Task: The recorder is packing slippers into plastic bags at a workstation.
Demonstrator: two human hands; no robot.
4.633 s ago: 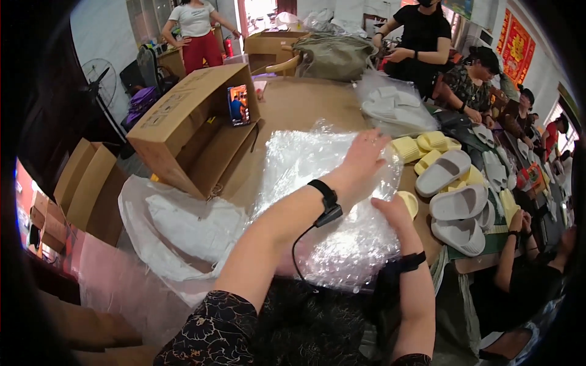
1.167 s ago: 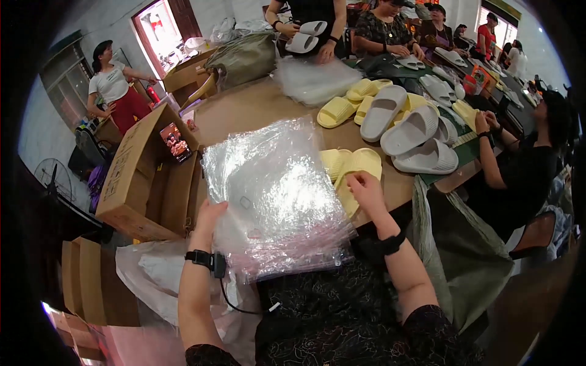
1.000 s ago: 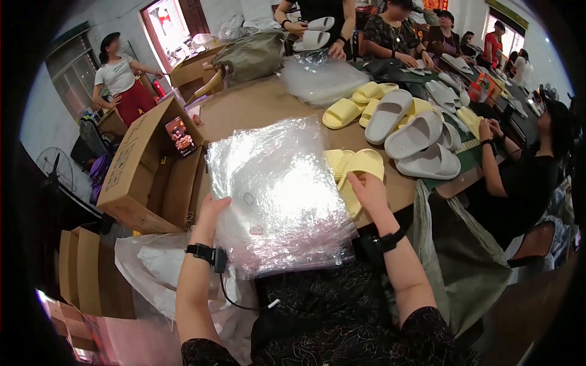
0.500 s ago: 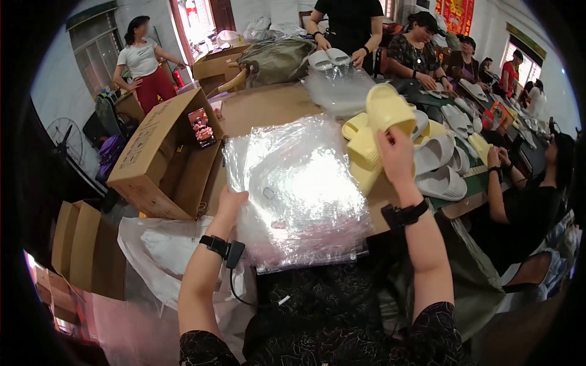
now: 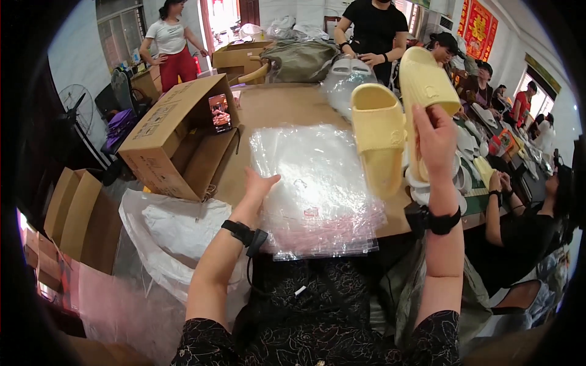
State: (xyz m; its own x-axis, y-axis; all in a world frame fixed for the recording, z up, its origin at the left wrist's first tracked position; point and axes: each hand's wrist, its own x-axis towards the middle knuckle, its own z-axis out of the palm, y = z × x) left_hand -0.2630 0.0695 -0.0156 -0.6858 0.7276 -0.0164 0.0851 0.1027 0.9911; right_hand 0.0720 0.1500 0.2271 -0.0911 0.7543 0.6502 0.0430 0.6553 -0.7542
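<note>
A stack of clear plastic bags (image 5: 314,165) with pinkish lower edges lies flat before me. My left hand (image 5: 257,188) rests at its left edge, thumb spread out over the plastic, the fingers partly hidden. My right hand (image 5: 437,139) is closed on a pale yellow slide sandal (image 5: 430,82), raised above the table with its toe end up. Close beside it on the left stands another yellow slide sandal (image 5: 378,143), also upright; I cannot tell whether my fingers hold it too. White-grey sandals (image 5: 459,177) lie partly hidden behind my right wrist.
An opened cardboard box (image 5: 162,143) with a phone (image 5: 220,113) in it stands on the table's left. A white sack (image 5: 183,229) hangs at the near left. Across the table a person (image 5: 372,36) handles a bagged pair of sandals (image 5: 349,76); others work on the right.
My right hand has lifted the yellow slide higher and to the right, and a second one now shows upright beside it. My left hand's thumb has spread over the bags. The view has shifted.
</note>
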